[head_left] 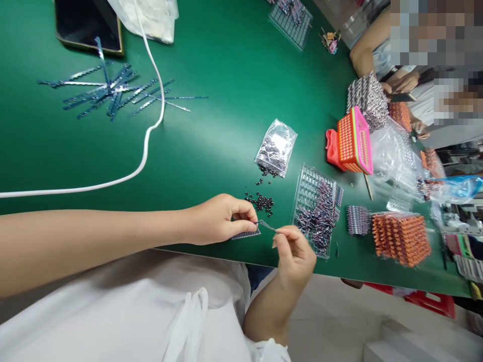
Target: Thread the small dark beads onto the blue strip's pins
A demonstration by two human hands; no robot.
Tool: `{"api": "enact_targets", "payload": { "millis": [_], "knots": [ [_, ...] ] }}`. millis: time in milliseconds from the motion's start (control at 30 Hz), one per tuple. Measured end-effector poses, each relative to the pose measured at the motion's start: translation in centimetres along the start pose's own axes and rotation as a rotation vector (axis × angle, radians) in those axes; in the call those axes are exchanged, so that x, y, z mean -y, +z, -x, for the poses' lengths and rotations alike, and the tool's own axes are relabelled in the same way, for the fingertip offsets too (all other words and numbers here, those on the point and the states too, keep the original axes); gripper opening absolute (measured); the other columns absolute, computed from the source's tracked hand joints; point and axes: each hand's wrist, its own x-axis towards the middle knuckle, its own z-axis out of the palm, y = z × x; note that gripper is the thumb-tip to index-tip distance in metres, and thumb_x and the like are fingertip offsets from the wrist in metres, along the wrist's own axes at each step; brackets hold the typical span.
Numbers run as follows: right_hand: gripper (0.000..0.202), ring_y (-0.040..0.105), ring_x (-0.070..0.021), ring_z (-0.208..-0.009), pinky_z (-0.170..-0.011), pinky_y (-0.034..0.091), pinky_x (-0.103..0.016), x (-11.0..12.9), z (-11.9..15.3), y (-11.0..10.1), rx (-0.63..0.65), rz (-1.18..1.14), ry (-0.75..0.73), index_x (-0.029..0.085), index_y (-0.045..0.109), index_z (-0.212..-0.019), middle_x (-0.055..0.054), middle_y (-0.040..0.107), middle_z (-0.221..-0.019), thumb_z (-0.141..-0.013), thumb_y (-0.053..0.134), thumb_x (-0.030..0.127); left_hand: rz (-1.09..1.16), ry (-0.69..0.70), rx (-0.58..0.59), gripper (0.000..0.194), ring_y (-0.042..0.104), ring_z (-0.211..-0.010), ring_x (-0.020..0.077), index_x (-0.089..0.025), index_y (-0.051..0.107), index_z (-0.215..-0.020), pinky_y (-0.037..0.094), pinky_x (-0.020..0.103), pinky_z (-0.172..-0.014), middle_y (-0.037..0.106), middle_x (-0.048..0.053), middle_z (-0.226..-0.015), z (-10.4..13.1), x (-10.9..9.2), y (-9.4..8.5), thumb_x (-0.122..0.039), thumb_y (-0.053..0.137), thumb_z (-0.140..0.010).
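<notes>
My left hand (230,218) is closed, thumb and forefinger pinching one end of a thin bluish strip (267,225). The fingertips of my right hand (294,251) pinch its other end, so the strip spans the short gap between them. Beneath my left fingers, at the table's near edge, lies a small dark ribbed piece (247,234), partly covered by the hand. Just beyond the hands are loose dark beads (263,202) and a clear bag (278,146) with more beads. Right of them, a clear compartment tray (307,186) bears a heap of thin purplish pieces (320,216).
Shiny blue strips (109,90) lie scattered at left, crossed by a white cable (145,146). A dark tablet-like device (88,25) is behind them. At right stand an orange-and-pink basket (349,143) and stacked orange pieces (400,239). Other people's hands (405,83) work farther right.
</notes>
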Motion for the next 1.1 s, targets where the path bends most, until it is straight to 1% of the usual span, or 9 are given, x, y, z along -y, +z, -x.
{"api": "enact_targets", "payload": {
  "millis": [133, 233, 333, 433, 533, 700, 800, 933, 1100],
  "knots": [
    [0.018, 0.062, -0.0158, -0.078, -0.072, 0.049, -0.029, -1.1, -1.7, -4.1, -0.324, 0.499, -0.1, 0.019, 0.072, -0.091, -0.004, 0.068, -0.086, -0.087, 0.066, 0.036, 0.123, -0.066, -0.147, 0.025, 0.063, -0.075, 0.0159, -0.017, 0.069, -0.086, 0.045, 0.025, -0.067, 0.074, 0.002, -0.082, -0.4, 0.0, -0.2, -0.04, 0.061, -0.086],
    [0.022, 0.063, -0.0172, -0.082, -0.075, 0.049, -0.029, -2.7, -3.6, -6.6, -0.302, 0.686, -0.171, 0.018, 0.072, -0.092, -0.006, 0.07, -0.09, -0.089, 0.064, 0.038, 0.211, -0.075, -0.214, 0.024, 0.065, -0.077, 0.0166, -0.016, 0.067, -0.085, 0.048, 0.026, -0.07, 0.073, 0.003, -0.083, -0.7, 0.2, -0.3, -0.04, 0.063, -0.085],
    [0.026, 0.065, -0.0199, -0.084, -0.079, 0.051, -0.033, -3.9, -4.6, -7.4, -0.259, 0.831, -0.218, 0.017, 0.074, -0.092, -0.009, 0.071, -0.089, -0.091, 0.06, 0.039, 0.259, -0.064, -0.255, 0.023, 0.064, -0.077, 0.0161, -0.016, 0.066, -0.086, 0.049, 0.027, -0.071, 0.073, 0.003, -0.084, -0.9, 0.5, -0.4, -0.039, 0.065, -0.084],
    [0.027, 0.066, -0.0229, -0.09, -0.084, 0.052, -0.037, -3.8, -4.4, -6.5, -0.31, 0.907, -0.271, 0.015, 0.074, -0.097, -0.012, 0.071, -0.092, -0.091, 0.061, 0.038, 0.281, -0.067, -0.287, 0.024, 0.063, -0.076, 0.0155, -0.016, 0.066, -0.086, 0.048, 0.027, -0.07, 0.072, 0.003, -0.082, -1.0, 0.7, -0.5, -0.04, 0.066, -0.083],
    [0.02, 0.066, -0.021, -0.09, -0.084, 0.053, -0.035, -2.4, -3.2, -4.3, -0.32, 0.846, -0.348, 0.017, 0.073, -0.101, -0.01, 0.071, -0.093, -0.09, 0.065, 0.031, 0.279, -0.076, -0.302, 0.024, 0.061, -0.073, 0.0146, -0.015, 0.066, -0.084, 0.046, 0.027, -0.067, 0.07, 0.002, -0.079, -1.1, 0.7, -0.6, -0.04, 0.066, -0.083],
    [0.012, 0.065, -0.016, -0.088, -0.081, 0.054, -0.032, -0.6, -1.5, 0.3, 0.022, 0.598, -0.434, 0.02, 0.069, -0.099, -0.005, 0.068, -0.092, -0.09, 0.064, 0.018, 0.298, -0.079, -0.308, 0.022, 0.06, -0.071, 0.014, -0.015, 0.065, -0.083, 0.046, 0.026, -0.066, 0.069, 0.002, -0.077, -1.1, 0.6, -0.6, -0.037, 0.065, -0.083],
    [0.014, 0.063, -0.0154, -0.086, -0.079, 0.055, -0.032, -0.9, -1.2, 2.4, 0.108, 0.561, -0.44, 0.02, 0.068, -0.101, -0.005, 0.066, -0.09, -0.091, 0.06, 0.015, 0.28, -0.072, -0.315, 0.02, 0.058, -0.071, 0.0132, -0.015, 0.065, -0.083, 0.045, 0.025, -0.065, 0.068, 0.001, -0.076, -1.2, 0.6, -0.6, -0.035, 0.065, -0.083],
    [0.019, 0.062, -0.0158, -0.086, -0.077, 0.054, -0.032, -1.4, -1.3, 3.4, 0.132, 0.571, -0.494, 0.021, 0.067, -0.106, -0.005, 0.065, -0.09, -0.091, 0.059, 0.012, 0.273, -0.077, -0.31, 0.018, 0.056, -0.068, 0.0124, -0.015, 0.064, -0.082, 0.044, 0.024, -0.063, 0.066, 0.0, -0.073, -1.2, 0.3, -0.7, -0.033, 0.065, -0.083],
    [0.023, 0.061, -0.0173, -0.088, -0.077, 0.053, -0.032, -1.4, -1.6, 3.1, 0.169, 0.667, -0.568, 0.02, 0.067, -0.11, -0.006, 0.064, -0.093, -0.09, 0.06, 0.011, 0.267, -0.078, -0.302, 0.018, 0.057, -0.069, 0.013, -0.015, 0.065, -0.082, 0.045, 0.025, -0.063, 0.066, 0.0, -0.075, -0.9, 0.2, -0.7, -0.033, 0.065, -0.083]
  ]
}}
